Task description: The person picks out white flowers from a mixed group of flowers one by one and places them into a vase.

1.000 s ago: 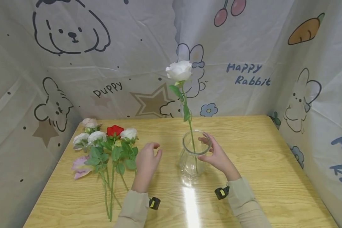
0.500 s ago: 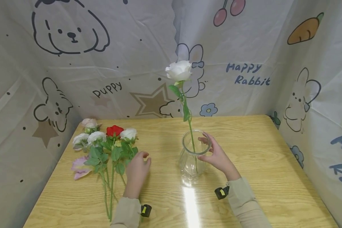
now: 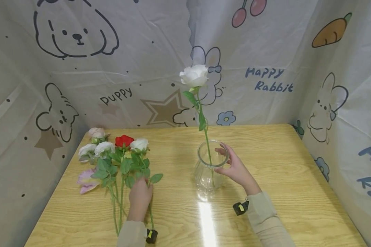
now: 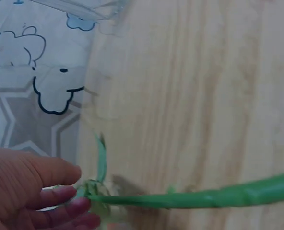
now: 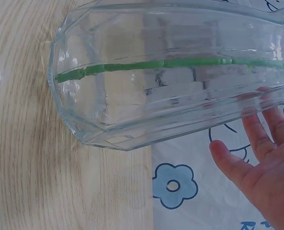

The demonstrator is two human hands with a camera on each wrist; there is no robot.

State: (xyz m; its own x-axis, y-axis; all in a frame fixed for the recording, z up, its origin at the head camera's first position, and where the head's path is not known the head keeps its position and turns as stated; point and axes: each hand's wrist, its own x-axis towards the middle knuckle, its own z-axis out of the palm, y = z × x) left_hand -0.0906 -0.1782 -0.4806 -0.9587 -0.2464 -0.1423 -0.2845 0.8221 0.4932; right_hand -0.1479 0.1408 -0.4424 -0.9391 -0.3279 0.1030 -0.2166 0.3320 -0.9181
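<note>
A clear glass vase (image 3: 204, 176) stands on the table with a single white rose (image 3: 194, 76) upright in it. My right hand (image 3: 235, 168) holds the vase around its neck; in the right wrist view the green stem (image 5: 132, 66) shows through the glass. At the left lie several artificial flowers, among them a red rose (image 3: 124, 141) and another white rose (image 3: 139, 144). My left hand (image 3: 140, 196) reaches down at that white rose's leafy stem. In the left wrist view its thumb and fingers are loosely bent beside the green stem (image 4: 218, 196), with a gap between them.
Two white ruffled blooms (image 3: 104, 148), a pale pink bloom (image 3: 97, 133) and a lilac flower (image 3: 88, 180) lie in the same bunch. The wooden table (image 3: 266, 151) is walled by a printed cloth (image 3: 160, 41) at the back and sides.
My left hand has moved left and down, away from beside the vase to the flower stems. The right hand, the vase and its rose have stayed in place.
</note>
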